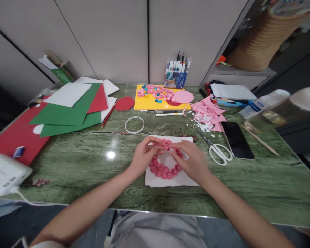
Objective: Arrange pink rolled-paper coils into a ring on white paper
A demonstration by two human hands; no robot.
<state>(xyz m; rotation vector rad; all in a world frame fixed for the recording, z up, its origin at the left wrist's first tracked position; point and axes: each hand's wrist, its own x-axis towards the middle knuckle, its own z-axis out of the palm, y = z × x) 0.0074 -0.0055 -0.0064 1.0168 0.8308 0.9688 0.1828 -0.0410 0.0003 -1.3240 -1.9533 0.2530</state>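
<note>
A ring of pink rolled-paper coils [164,172] lies on a white sheet of paper [151,182] in front of me. At the top of the ring, both hands meet at one pink paper coil [167,147]. My left hand [144,153] comes from the left, its thumb and forefinger closed at the coil's edge. From the right, my right hand [192,160] has its fingertips at the same coil, slightly blurred. The fingers hide part of the ring's upper side.
White-handled scissors [218,153] and a phone [237,139] lie right. Behind are a tape roll [134,124], pink paper scraps [209,112] and a yellow sheet [142,104] with small coils. Green paper [67,115] is left, near a white charger [9,174].
</note>
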